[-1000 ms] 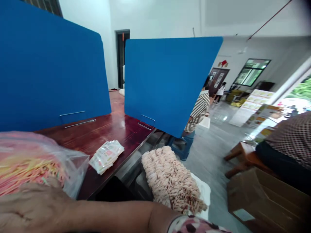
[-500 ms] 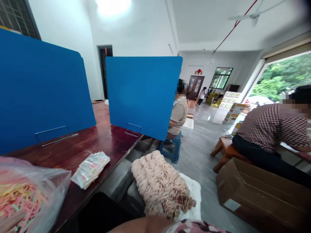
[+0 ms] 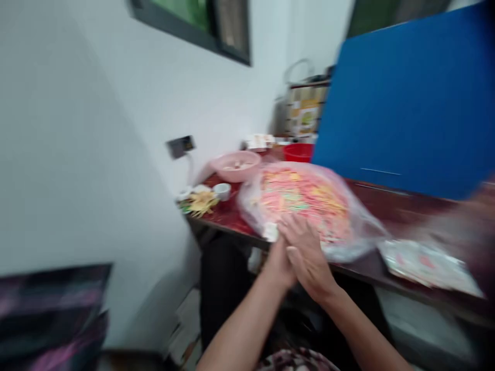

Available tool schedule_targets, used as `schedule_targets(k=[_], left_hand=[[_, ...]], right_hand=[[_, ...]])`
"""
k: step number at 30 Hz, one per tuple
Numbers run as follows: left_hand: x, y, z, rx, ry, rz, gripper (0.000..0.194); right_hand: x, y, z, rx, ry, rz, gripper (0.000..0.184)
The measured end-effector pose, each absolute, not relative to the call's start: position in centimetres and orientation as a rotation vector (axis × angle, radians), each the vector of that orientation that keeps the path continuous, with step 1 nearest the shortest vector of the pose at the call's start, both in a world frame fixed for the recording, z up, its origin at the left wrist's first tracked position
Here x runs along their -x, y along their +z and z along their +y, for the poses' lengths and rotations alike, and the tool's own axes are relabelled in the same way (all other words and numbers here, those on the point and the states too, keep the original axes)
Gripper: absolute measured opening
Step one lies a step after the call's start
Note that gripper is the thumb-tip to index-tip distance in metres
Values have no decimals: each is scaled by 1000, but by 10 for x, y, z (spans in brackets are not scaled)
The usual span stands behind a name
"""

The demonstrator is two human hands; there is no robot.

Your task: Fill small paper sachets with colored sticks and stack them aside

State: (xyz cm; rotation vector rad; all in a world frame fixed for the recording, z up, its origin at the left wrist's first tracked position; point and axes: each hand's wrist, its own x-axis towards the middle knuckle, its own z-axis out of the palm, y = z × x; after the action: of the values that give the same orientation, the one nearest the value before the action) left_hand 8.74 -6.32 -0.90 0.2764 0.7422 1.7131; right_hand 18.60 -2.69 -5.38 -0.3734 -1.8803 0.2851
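My right hand [image 3: 309,257] lies with fingers stretched out across my left hand [image 3: 281,260], at the near edge of a clear plastic bag [image 3: 369,232]. The bag holds many thin strips [image 3: 305,198] in pink, yellow and green. My left fingers are mostly hidden under the right hand and blurred. A small white thing [image 3: 270,232] shows beside the left fingers; whether it is held, I cannot tell. Right of the bag, a stack of flat printed packets [image 3: 429,263] lies on the dark red table [image 3: 402,206].
Behind the bag stand a pink basin [image 3: 236,166] and a red basin [image 3: 298,152]. White cups [image 3: 221,191] and a pile of yellowish strips [image 3: 201,202] sit at the left end. A blue partition [image 3: 406,108] rises at right. A skin-coloured blur [image 3: 483,211] shows at the right edge.
My view has swung left from the room to the wall and the table end. Both my hands are now together by the bag; one hand showed earlier at the lower left.
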Motion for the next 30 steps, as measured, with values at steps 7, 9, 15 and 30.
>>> schedule_targets(k=[7,9,15,30], left_hand=[[-39,3,-136,-458,1990,929,52],[-34,10,-157,-545,2105,1094,47],[-31,21,-210,-659,2041,1543,45],[19,162,-436,-552,1060,3848,32]], right_hand=[[-137,-132,-55,402,660,-1907,54],[-137,-137,-74,308,886,-1873,54],[-136,-169,-82,441,1323,-1901,49],[-142,-301,-61,782,1781,-1946,40]])
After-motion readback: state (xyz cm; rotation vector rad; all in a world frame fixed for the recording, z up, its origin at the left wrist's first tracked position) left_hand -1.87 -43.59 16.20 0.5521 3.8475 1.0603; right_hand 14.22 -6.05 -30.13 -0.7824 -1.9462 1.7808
